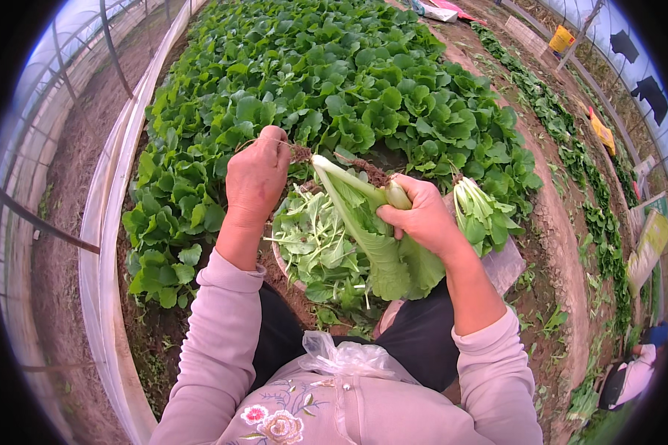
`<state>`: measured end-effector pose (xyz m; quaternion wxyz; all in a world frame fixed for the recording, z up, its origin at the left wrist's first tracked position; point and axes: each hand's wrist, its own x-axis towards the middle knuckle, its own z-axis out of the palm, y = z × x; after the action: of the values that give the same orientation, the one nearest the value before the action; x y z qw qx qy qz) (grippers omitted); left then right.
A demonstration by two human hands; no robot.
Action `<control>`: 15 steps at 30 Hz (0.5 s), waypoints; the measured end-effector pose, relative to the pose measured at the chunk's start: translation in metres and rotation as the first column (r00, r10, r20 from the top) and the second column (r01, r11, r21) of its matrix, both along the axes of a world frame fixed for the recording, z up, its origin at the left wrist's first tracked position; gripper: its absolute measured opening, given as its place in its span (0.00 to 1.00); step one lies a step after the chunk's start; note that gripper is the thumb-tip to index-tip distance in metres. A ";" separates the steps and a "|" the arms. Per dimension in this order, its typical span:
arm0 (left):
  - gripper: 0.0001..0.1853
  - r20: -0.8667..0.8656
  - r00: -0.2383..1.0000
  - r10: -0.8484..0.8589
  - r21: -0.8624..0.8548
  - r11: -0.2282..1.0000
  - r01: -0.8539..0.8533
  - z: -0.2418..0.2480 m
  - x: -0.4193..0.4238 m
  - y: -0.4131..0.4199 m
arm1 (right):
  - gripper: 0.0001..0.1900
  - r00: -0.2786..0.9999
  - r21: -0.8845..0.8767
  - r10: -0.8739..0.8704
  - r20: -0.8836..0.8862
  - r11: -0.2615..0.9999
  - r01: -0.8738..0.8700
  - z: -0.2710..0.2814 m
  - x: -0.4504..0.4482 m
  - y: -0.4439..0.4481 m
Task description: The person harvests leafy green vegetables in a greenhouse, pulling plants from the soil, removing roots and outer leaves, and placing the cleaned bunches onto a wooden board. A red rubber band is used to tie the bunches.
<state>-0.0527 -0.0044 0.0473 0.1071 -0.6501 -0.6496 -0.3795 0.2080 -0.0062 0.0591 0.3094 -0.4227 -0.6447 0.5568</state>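
My right hand (423,214) is closed around the pale stalks of uprooted leafy greens (387,250), whose broad leaves hang down and whose roots carry soil. At the left, my left hand (260,172) is a fist, its fingers pinching a thin root at the soil-covered root end of one stalk. Below both hands sits a round basket (283,261), its rim partly hidden, heaped with loose leaves (317,233). Beside my right hand, a bunch of greens (479,214) with white stalks lies on a flat, pale surface (504,267).
Dense growing greens (323,72) fill the bed ahead. White plastic sheeting (108,194) borders it at left. Rows of cut greens (601,233) lie on soil at right, near a yellow bucket (561,40) and a filled sack (646,250). Another person (629,378) is at the lower right.
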 end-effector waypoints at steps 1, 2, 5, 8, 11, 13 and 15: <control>0.08 0.071 0.996 0.054 -0.028 0.998 -0.052 0.001 -0.010 0.004 | 0.05 1.000 0.004 0.001 0.007 1.000 -0.001 0.000 0.002 0.000; 0.11 0.120 0.991 0.063 -0.234 0.972 -0.034 0.001 -0.023 0.009 | 0.06 1.000 -0.007 -0.008 -0.009 1.000 0.008 -0.001 0.004 0.001; 0.18 0.296 0.944 -0.145 -0.422 0.867 0.266 -0.012 -0.040 0.006 | 0.06 0.999 -0.037 -0.013 -0.053 0.999 0.011 -0.007 0.004 0.006; 0.20 0.882 0.437 -0.176 -0.211 0.682 0.700 -0.007 -0.014 -0.002 | 0.07 0.996 -0.069 0.018 -0.092 0.997 -0.025 -0.009 -0.001 0.008; 0.21 0.986 0.007 -0.168 0.089 0.556 0.826 0.008 0.017 -0.013 | 0.07 0.986 -0.105 0.028 -0.166 0.993 -0.046 -0.003 -0.010 0.002; 0.19 0.979 -0.076 -0.190 0.173 0.569 0.804 0.007 0.020 -0.012 | 0.08 0.985 -0.112 0.064 -0.160 0.990 -0.082 -0.005 -0.009 0.004; 0.18 0.964 -0.119 -0.236 0.236 0.567 0.789 0.003 0.016 -0.012 | 0.09 0.983 -0.128 0.089 -0.162 0.986 -0.110 -0.002 -0.010 0.002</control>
<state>-0.0368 -0.0163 0.0505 -0.6384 -0.4590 -0.2913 -0.5449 0.1982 -0.0040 0.0567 0.3008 -0.3653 -0.5992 0.6458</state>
